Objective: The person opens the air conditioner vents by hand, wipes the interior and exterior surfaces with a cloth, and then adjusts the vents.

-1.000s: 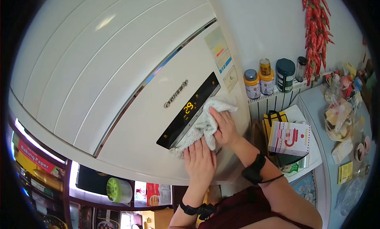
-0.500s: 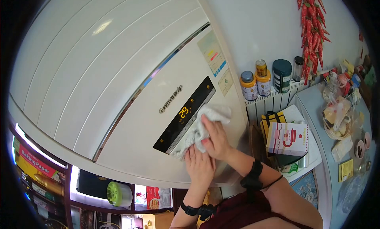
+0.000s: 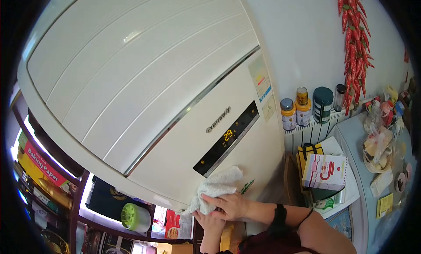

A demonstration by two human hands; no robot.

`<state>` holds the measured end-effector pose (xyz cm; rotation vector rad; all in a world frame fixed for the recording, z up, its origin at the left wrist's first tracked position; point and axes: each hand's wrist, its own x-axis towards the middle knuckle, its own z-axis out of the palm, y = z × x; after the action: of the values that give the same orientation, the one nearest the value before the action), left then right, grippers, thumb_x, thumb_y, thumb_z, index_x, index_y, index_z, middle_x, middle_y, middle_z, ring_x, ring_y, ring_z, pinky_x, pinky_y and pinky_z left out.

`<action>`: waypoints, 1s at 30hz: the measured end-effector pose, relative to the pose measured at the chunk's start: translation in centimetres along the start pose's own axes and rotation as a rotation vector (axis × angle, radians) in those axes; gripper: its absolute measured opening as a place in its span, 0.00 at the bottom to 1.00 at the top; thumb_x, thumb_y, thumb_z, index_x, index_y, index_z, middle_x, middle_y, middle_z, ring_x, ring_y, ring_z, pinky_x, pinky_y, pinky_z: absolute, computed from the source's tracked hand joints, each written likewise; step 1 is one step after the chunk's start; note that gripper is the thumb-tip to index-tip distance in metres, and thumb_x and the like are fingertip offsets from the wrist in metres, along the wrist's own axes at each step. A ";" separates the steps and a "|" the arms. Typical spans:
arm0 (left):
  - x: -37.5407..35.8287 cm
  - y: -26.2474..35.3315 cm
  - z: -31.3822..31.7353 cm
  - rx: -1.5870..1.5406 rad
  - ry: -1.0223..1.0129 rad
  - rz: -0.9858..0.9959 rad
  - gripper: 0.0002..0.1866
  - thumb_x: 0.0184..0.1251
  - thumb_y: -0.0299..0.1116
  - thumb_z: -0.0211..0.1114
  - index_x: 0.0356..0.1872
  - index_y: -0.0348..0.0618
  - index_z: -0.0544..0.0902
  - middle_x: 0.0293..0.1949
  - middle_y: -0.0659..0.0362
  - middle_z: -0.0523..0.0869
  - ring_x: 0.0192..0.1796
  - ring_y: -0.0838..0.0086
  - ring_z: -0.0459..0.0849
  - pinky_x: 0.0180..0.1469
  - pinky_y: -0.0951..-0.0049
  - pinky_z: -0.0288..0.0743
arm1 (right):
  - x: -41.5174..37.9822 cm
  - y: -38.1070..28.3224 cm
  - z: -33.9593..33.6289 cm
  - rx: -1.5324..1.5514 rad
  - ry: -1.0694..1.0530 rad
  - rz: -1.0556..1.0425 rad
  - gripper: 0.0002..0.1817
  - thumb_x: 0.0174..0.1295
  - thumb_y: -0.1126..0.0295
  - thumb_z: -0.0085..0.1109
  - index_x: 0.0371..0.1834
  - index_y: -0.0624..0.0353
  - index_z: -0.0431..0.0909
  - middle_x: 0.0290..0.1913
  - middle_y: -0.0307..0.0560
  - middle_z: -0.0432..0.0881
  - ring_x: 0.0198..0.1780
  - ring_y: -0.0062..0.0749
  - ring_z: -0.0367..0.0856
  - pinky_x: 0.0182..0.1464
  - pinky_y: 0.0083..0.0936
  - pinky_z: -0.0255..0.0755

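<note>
Right hand [image 3: 233,205]: half-closed, cloth [image 3: 219,184] gripped.
Left hand [image 3: 211,223]: partly curled, just beside right hand; grip unclear.
Cloth: under right hand's fingers, against panel [image 3: 175,170]; judged light, limp, best held bunched.

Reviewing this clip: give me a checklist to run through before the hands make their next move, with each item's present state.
1. White cloth held by the right hand: ok.
2. Left hand gripping the cloth: cannot tell; its fingers are partly hidden.
3. Display uncovered: ok, "29" is readable.
4. Cloth spread flat: not ok, it is bunched.
5. Cloth damp: cannot tell.
6. Dark green canister upright, away from the hands: ok.
</note>
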<state>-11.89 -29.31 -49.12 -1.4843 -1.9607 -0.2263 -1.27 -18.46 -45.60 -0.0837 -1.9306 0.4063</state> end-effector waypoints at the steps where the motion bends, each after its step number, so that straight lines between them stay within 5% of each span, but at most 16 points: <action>1: -0.4 -0.3 0.1 -0.008 0.006 0.000 0.31 0.56 0.50 0.63 0.62 0.51 0.78 0.64 0.52 0.75 0.66 0.46 0.68 0.66 0.39 0.50 | 0.0 -0.2 0.2 0.004 -0.001 -0.020 0.35 0.59 0.49 0.58 0.71 0.45 0.68 0.49 0.43 0.83 0.50 0.37 0.84 0.41 0.32 0.80; 6: -0.6 -1.2 0.0 -0.062 0.096 0.029 0.29 0.58 0.46 0.62 0.60 0.47 0.79 0.61 0.53 0.78 0.65 0.48 0.70 0.65 0.41 0.54 | -0.1 -0.8 0.8 0.081 0.031 -0.007 0.33 0.58 0.53 0.61 0.69 0.47 0.70 0.48 0.45 0.84 0.46 0.39 0.85 0.41 0.31 0.82; 9: -0.6 -1.3 0.1 -0.079 0.134 0.057 0.28 0.59 0.46 0.62 0.59 0.43 0.78 0.62 0.53 0.76 0.64 0.48 0.71 0.64 0.40 0.56 | -0.9 -1.0 0.7 0.054 -0.131 0.101 0.33 0.58 0.54 0.61 0.69 0.47 0.70 0.46 0.45 0.85 0.44 0.38 0.86 0.41 0.33 0.82; 11: -0.6 -1.3 0.2 -0.090 0.147 0.068 0.28 0.59 0.46 0.62 0.60 0.43 0.77 0.63 0.53 0.75 0.64 0.48 0.70 0.64 0.40 0.56 | -0.5 -0.8 1.0 0.058 -0.004 0.023 0.34 0.58 0.54 0.62 0.69 0.47 0.70 0.46 0.44 0.86 0.43 0.38 0.86 0.40 0.33 0.82; 14: -1.6 -1.6 1.8 -0.263 0.142 -0.004 0.26 0.56 0.44 0.63 0.56 0.45 0.82 0.62 0.46 0.78 0.71 0.46 0.66 0.66 0.24 0.41 | -0.3 -0.8 0.9 0.055 0.066 -0.017 0.34 0.57 0.54 0.62 0.70 0.46 0.69 0.45 0.44 0.86 0.41 0.39 0.86 0.39 0.33 0.81; 20: -0.6 -1.7 -0.1 -0.064 0.049 0.118 0.32 0.58 0.50 0.62 0.61 0.42 0.75 0.64 0.48 0.72 0.66 0.42 0.67 0.66 0.34 0.50 | -1.3 -0.5 1.8 0.030 0.024 0.032 0.34 0.58 0.51 0.61 0.70 0.43 0.69 0.43 0.42 0.86 0.38 0.36 0.87 0.34 0.33 0.81; 23: -2.1 -2.2 1.9 -0.359 0.176 0.103 0.23 0.67 0.43 0.60 0.61 0.49 0.74 0.67 0.45 0.72 0.68 0.43 0.68 0.65 0.31 0.52 | -1.6 -0.4 2.2 0.021 0.035 0.036 0.34 0.58 0.50 0.59 0.70 0.43 0.69 0.45 0.41 0.85 0.36 0.34 0.86 0.32 0.32 0.80; 24: -1.4 -1.3 0.5 -0.403 0.218 0.035 0.13 0.62 0.38 0.62 0.46 0.48 0.79 0.60 0.47 0.79 0.63 0.41 0.72 0.63 0.31 0.55 | -1.5 -0.5 2.1 0.016 0.040 0.036 0.34 0.58 0.50 0.59 0.70 0.43 0.69 0.46 0.42 0.85 0.38 0.35 0.86 0.34 0.32 0.80; 30: -2.9 -2.1 2.5 -0.339 0.113 0.035 0.07 0.57 0.39 0.65 0.30 0.49 0.80 0.53 0.52 0.82 0.59 0.40 0.74 0.63 0.29 0.55 | -0.4 -0.8 1.1 0.016 0.100 -0.042 0.36 0.58 0.52 0.59 0.71 0.47 0.68 0.56 0.47 0.81 0.50 0.37 0.84 0.46 0.33 0.79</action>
<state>-14.34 -31.04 -52.23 -1.6744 -1.8693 -0.6392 -2.07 -19.54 -46.06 -0.0517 -1.8271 0.3825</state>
